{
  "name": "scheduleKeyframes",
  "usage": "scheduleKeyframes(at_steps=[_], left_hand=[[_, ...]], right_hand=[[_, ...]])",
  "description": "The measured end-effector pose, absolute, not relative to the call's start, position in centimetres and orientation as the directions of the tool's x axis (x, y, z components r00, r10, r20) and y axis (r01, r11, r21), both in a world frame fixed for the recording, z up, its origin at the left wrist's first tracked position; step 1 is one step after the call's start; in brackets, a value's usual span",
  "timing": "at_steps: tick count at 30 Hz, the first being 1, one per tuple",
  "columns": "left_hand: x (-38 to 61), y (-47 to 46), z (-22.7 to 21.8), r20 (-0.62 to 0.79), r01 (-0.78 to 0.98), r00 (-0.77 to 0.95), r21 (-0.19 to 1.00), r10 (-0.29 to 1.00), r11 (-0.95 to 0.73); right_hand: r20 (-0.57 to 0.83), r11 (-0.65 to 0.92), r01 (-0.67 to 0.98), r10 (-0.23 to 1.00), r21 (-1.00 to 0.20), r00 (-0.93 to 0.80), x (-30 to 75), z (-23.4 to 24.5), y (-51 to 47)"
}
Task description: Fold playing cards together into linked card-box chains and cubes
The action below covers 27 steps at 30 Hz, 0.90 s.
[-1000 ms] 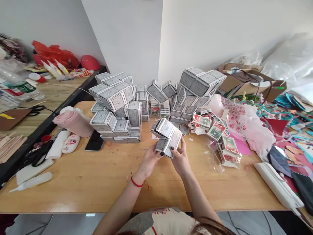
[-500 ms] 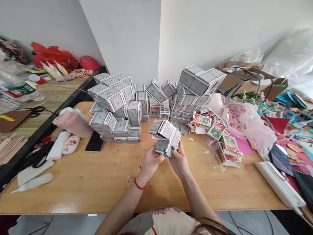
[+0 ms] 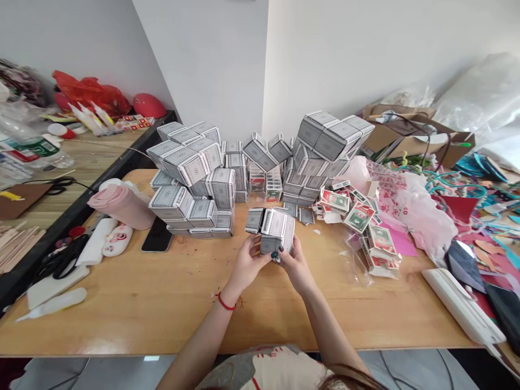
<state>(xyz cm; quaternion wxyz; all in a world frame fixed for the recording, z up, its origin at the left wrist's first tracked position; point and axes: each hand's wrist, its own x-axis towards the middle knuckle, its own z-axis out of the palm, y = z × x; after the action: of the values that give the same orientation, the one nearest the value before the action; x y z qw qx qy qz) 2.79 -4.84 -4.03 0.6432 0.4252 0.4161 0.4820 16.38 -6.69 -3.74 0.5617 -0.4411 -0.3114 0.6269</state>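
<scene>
1. The light wooden table (image 3: 154, 303) is bare along its near edge, leaving open room on either side of the forearms.
2. The left hand (image 3: 245, 265) and right hand (image 3: 296, 265) grasp a small grey patterned cardboard box (image 3: 277, 230) between them, just above mid-table. One flap juts out to its left, so folding seems to be under way; closing it calls for a steady two-sided hold.
3. Beyond, stacks of matching grey boxes (image 3: 190, 179) crowd the far edge, and red-and-green printed cartons (image 3: 357, 214) lie to the right.

Table (image 3: 170, 309) near edge is open, both sides of my left hand (image 3: 248, 264) and right hand (image 3: 296, 266). Ahead: grey box stacks (image 3: 195, 184) block. Right: loose card packs (image 3: 368, 230). Left: phone (image 3: 157, 236), maybe flat enough to clear.
</scene>
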Motion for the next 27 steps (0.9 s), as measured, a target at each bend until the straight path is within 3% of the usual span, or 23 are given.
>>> scheduleKeyframes(at_steps=[8,13,16,18,22,27], left_hand=[[3.4,-5.2,-4.2,-0.104,-0.206,0.18,0.968,0.978,0.141],[1.6,-3.7,-2.9,0.077,-0.237,0.12,0.97,0.99,-0.047],[-0.1,-2.6,-2.7,0.106,-0.199,0.163,0.977,0.981,-0.073],[-0.9,-2.2,-3.1,0.124,-0.211,0.159,0.973,0.98,-0.089],[-1.0,-2.3,-3.8,0.112,-0.271,0.17,0.961,0.979,-0.063],[-0.5,-2.5,-4.1,0.156,-0.234,0.224,0.967,0.962,-0.102]], right_hand=[[-0.288,-0.233,-0.391,0.953,-0.89,0.089,16.1,-4.4,-6.7],[-0.368,-0.39,-0.353,0.921,-0.851,-0.13,16.4,-4.2,-7.5],[-0.418,-0.479,-0.259,0.871,-0.838,-0.259,16.4,-4.0,-7.7],[-0.37,-0.41,-0.178,0.902,-0.895,-0.221,16.5,-3.5,-7.4],[-0.048,-0.048,-0.003,0.999,-0.999,-0.023,17.0,-1.9,-6.1],[0.105,0.108,0.014,0.983,-0.994,-0.152,17.5,-0.7,-4.8]])
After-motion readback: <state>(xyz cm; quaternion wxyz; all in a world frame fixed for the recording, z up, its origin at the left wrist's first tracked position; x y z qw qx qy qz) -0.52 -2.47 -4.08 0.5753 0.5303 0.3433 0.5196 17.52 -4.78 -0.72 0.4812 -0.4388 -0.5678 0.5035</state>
